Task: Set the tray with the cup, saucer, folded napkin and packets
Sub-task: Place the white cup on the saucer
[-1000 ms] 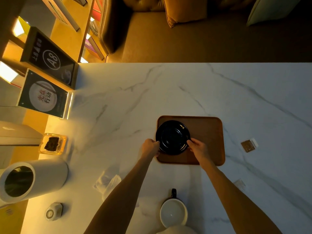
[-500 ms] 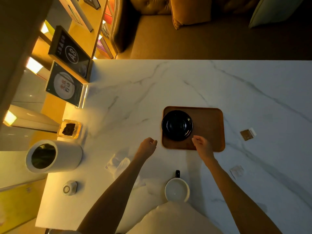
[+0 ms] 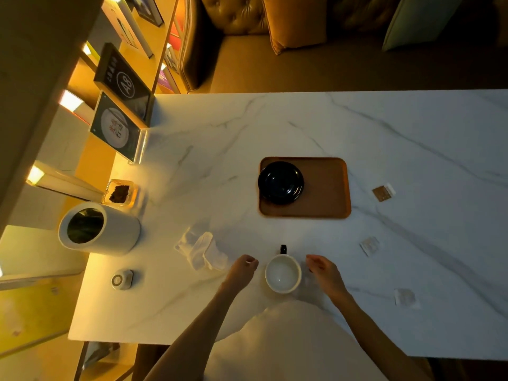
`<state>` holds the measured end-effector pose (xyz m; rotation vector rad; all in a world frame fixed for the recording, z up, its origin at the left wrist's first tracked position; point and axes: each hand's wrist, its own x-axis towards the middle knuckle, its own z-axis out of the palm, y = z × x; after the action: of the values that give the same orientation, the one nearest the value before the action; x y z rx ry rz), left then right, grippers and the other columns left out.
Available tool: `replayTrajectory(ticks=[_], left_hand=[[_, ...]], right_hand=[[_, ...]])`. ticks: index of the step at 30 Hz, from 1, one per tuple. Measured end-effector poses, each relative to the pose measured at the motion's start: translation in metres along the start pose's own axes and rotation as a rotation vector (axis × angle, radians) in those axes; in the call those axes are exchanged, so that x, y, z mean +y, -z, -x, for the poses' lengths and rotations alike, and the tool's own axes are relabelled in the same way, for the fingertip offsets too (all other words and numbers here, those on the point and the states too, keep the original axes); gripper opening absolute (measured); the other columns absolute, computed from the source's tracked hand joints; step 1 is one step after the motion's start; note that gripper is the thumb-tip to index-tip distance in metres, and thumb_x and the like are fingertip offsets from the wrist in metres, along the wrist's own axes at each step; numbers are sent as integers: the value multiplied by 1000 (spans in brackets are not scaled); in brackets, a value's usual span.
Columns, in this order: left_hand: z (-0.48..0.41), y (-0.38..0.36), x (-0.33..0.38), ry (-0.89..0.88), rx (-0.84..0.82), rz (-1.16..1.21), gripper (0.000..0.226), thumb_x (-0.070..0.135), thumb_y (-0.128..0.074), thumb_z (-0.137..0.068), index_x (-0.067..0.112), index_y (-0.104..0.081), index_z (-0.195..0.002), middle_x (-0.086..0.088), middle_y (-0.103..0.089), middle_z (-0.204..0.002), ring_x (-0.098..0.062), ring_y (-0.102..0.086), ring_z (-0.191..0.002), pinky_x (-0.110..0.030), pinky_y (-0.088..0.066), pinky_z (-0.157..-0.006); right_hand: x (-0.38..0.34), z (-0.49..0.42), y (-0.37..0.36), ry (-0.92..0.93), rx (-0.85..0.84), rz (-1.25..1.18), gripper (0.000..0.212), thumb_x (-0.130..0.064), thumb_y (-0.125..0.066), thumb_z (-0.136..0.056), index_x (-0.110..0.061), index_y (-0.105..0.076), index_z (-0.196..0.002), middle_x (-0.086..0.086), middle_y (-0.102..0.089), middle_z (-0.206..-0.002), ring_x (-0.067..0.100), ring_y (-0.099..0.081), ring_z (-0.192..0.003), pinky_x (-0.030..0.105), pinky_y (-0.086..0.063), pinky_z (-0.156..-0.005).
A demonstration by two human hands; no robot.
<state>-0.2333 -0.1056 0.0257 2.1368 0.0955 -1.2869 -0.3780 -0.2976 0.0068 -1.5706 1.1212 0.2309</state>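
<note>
A brown tray (image 3: pixel 327 188) lies in the middle of the marble table, with the black saucer (image 3: pixel 281 182) on its left half. Near the front edge stands a white cup (image 3: pixel 282 273) whose dark handle points away from me. My left hand (image 3: pixel 242 270) hovers just left of the cup and my right hand (image 3: pixel 324 272) just right of it, both with loosely curled fingers, holding nothing and not touching the cup. A crumpled white napkin (image 3: pixel 199 250) lies left of my left hand. Three packets sit to the right: a brown packet (image 3: pixel 382 192), a pale packet (image 3: pixel 369 245) and another pale packet (image 3: pixel 404 296).
A white cylinder container (image 3: pixel 99 229) lies on its side at the left edge. Behind it are a small glass dish (image 3: pixel 119 192) with dark contents and upright sign stands (image 3: pixel 116 127). A small round device (image 3: pixel 122 279) sits near the front left. A sofa lies beyond the table.
Both hands have let go of the saucer on the tray and drawn back toward me, ending either side of the cup. The saucer stays on the tray.
</note>
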Motion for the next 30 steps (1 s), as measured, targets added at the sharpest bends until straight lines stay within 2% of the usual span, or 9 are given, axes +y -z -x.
replayTrajectory(ticks=[3, 4, 7, 12, 16, 20, 24, 27, 30], left_hand=[[11, -14, -10, 12, -34, 46, 42, 23, -58, -97, 1, -52, -132, -23, -64, -121, -38, -62, -108, -47, -50, -97], [14, -18, -12, 19, -46, 71, 45, 22, -59, -96, 2, -49, -135, -23, -64, -122, -39, -61, -110, -46, -50, -95], [22, -27, -11, 45, -69, 170, 49, 18, -60, -96, 5, -43, -140, -21, -64, -118, -27, -58, -89, -31, -49, -70], [24, -45, -11, 35, -56, 203, 42, 5, -53, -96, 5, -47, -138, -21, -63, -114, -26, -54, -81, -33, -46, -65], [23, -50, -12, 48, -29, 271, 52, 4, -53, -96, 11, -37, -145, -22, -57, -126, -28, -56, -88, -38, -51, -78], [24, -53, -8, 31, -29, 311, 64, 1, -51, -96, 17, -25, -153, -19, -45, -144, -35, -55, -117, -40, -54, -87], [21, -56, -2, 1, -61, 328, 65, -10, -47, -89, 14, -36, -148, -18, -44, -144, -39, -49, -126, -49, -54, -96], [17, -57, 0, -13, -67, 319, 61, -15, -47, -82, 12, -48, -137, -21, -50, -135, -39, -50, -122, -54, -53, -96], [13, -58, 0, 29, -58, 315, 63, -15, -48, -83, 14, -47, -139, -18, -51, -133, -37, -51, -121, -52, -54, -95]], right_hand=[[6, 9, -5, 31, -46, 25, 28, -17, -56, -93, -11, -63, -120, 8, -65, -119, 24, -61, -108, 44, -49, -99], [7, 11, -7, 40, -55, 29, 30, -16, -56, -93, -11, -62, -122, 9, -65, -119, 24, -61, -108, 43, -50, -97], [8, 16, -14, 20, -100, -10, 36, -17, -57, -93, -10, -57, -128, 12, -64, -118, 25, -62, -103, 41, -55, -89], [11, 23, -24, 32, -150, -6, 39, -16, -55, -94, -11, -51, -133, 14, -60, -126, 27, -60, -109, 46, -54, -91], [10, 22, -26, 26, -142, 0, 45, -15, -53, -95, -12, -44, -139, 13, -55, -134, 29, -56, -116, 47, -52, -94], [7, 19, -27, -32, -207, -111, 48, -6, -50, -95, -12, -40, -141, 15, -49, -138, 33, -52, -121, 42, -56, -86], [9, 16, -23, 12, -249, -99, 49, -6, -55, -93, -10, -42, -140, 15, -51, -137, 31, -51, -122, 35, -56, -85], [10, 14, -21, -5, -267, -127, 48, -7, -56, -92, -12, -44, -139, 14, -53, -135, 30, -53, -120, 40, -57, -87], [10, 13, -21, -40, -283, -177, 45, -8, -56, -92, -17, -48, -136, 11, -54, -132, 30, -54, -118, 45, -56, -87]])
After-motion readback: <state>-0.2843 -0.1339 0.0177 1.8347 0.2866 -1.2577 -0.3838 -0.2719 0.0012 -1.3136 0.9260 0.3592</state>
